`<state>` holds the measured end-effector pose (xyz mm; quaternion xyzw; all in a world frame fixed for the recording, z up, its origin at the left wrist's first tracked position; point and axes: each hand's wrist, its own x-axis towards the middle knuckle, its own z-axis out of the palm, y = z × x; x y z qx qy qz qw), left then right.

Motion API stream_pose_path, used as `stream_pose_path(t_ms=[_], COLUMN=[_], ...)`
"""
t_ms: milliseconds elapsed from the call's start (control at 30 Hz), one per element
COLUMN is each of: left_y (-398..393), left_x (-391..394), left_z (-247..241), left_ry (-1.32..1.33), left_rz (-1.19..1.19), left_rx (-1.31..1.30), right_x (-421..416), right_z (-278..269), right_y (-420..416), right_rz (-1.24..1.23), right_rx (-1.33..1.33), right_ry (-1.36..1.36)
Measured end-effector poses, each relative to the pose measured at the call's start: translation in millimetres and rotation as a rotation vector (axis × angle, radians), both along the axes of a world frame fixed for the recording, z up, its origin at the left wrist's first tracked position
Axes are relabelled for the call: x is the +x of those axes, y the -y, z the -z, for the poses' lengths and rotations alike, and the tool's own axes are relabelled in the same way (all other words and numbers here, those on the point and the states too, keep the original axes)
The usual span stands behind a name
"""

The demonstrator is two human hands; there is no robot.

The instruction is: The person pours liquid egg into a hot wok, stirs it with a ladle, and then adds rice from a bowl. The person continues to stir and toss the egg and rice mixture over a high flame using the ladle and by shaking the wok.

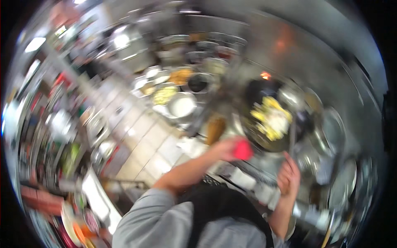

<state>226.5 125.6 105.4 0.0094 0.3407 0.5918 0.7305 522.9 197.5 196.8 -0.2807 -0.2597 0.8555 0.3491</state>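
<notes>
My left hand (228, 150) grips a bright red object (243, 149) at the near left rim of a dark wok (263, 145). Blur hides whether the red thing is a folded cloth or a small container. In the wok lies a heap of yellow pieces (268, 107) with a white mass (277, 123) on its right side. My right hand (288, 176) is just below the wok's near right edge, index finger extended and the other fingers loosely bent. Nothing shows in it. A brown tapered object (215, 128) stands beyond my left wrist.
Flame (265, 75) shows behind the wok. Metal bowls crowd the left, including one of white contents (182, 105) and one of pale yellow shreds (165, 94). A large metal pot (133, 52) stands farther back. Shelves line the far left beyond the tiled floor (139, 136).
</notes>
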Motion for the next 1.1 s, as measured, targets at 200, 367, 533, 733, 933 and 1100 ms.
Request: stream_pose_path(t_ms=[200, 367, 533, 733, 933, 1100], left_y=[-85.7, -70.8, -22.4, 15.1, 94.3, 124.4], left_x=[74.1, 77.9, 91.9, 103.4, 70.7, 75.3], left_z=[35.5, 41.9, 15.6, 25.7, 18.2, -23.8], left_ry=[-0.204, -0.403, -0.462, -0.387, -0.320, -0.384], left_rz=[-0.258, -0.350, -0.368, -0.331, -0.123, -0.004], left_rx=[-0.166, -0.075, -0.059, -0.017, 0.016, -0.052], right_x=[7.1, 9.1, 32.3, 72.1, 67.3, 72.1], right_z=[29.9, 21.8, 11.0, -5.4, -35.9, -47.7], right_y=[-32.8, -20.7, 9.5, 80.1, 147.6, 198.0], right_rz=[-0.199, -0.263, -0.245, -0.199, -0.047, 0.034], right_rx=[-0.212, -0.243, -0.186, -0.115, -0.200, -0.190], right_ry=[-0.455, -0.473, -0.366, -0.322, 0.064, 0.043])
